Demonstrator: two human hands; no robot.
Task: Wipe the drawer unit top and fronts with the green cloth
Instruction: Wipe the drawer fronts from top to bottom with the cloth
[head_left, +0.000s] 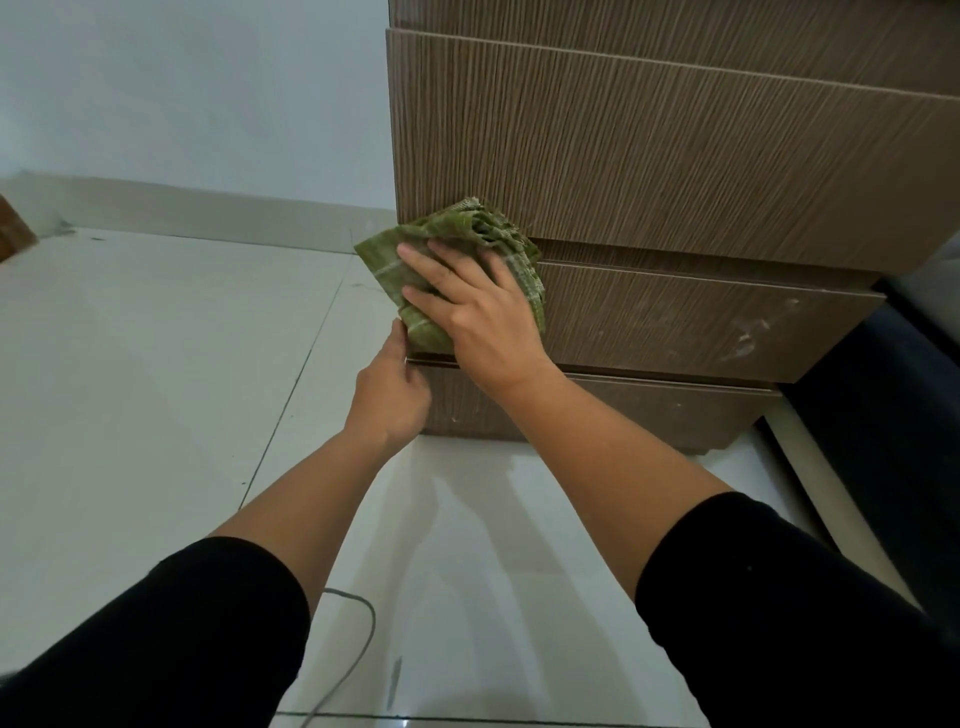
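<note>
Down low at the brown drawer unit (675, 156): the green cloth (431, 249) sits bunched on the second-lowest front's left corner, right hand (478, 306) spread flat to press it, left hand (392, 384) pinching that drawer's edge, probably steadying it

Floor (156, 364): pale glossy tiles with dark grout lines. Brown wood-grain drawer unit (675, 156) stands directly on it. A thin grey cable (358, 639) lies near the bottom edge.
</note>
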